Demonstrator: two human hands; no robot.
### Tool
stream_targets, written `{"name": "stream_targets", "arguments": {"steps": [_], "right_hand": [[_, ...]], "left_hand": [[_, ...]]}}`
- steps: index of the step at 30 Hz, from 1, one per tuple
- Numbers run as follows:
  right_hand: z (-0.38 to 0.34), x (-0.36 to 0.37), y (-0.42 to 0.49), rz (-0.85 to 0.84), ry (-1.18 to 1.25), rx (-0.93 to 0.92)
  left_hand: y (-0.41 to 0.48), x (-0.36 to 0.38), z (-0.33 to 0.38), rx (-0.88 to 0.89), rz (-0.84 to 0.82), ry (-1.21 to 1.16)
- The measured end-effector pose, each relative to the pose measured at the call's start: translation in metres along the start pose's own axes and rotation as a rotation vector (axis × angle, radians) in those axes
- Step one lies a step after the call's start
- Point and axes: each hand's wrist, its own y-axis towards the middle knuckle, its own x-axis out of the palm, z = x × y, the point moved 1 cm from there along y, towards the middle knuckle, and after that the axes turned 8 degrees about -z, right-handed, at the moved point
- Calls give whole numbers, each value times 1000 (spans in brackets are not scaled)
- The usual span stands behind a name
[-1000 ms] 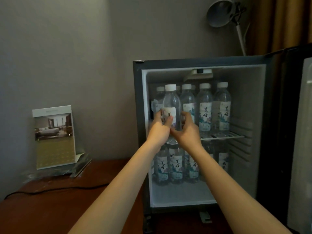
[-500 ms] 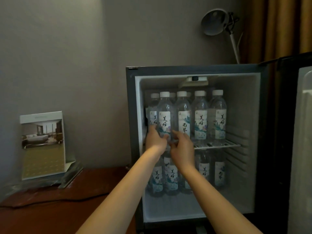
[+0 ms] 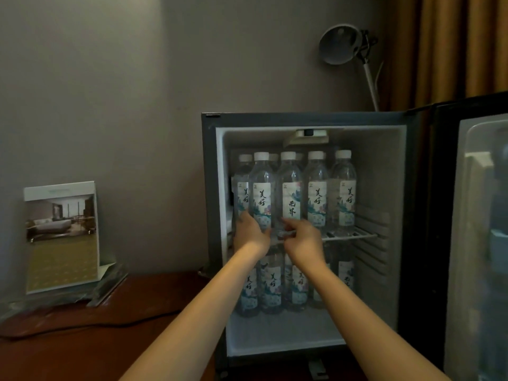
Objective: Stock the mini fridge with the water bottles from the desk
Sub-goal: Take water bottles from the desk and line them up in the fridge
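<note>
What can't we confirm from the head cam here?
- Bottom of the front-left bottle: covered by the left hand and right hand.
- Back-row bottles on the shelf: front row hides them, count unknown.
- Lower bottles: forearms cross them.
- Fridge door: cut off by the right edge.

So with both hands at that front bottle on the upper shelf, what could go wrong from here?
1. The upper wire shelf is packed tight. A nudge from the left hand or right hand on the front bottle could topple its neighbours like the second bottle.
2. That bottle stands near the shelf's front edge and might tip out onto the bottles below.
</note>
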Motion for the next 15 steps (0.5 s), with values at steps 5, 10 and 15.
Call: {"name": "stream_targets", "arguments": {"steps": [5, 10, 15], "right_hand": [[5, -40, -20, 114, 51, 5], [7, -102, -63, 397, -77, -144], [12, -185, -125, 782, -226, -318]], "left_hand": [[-40, 10, 10, 208, 80, -49], [-73, 34, 32, 334, 3, -245], [-108, 70, 67, 443, -11, -412]]}}
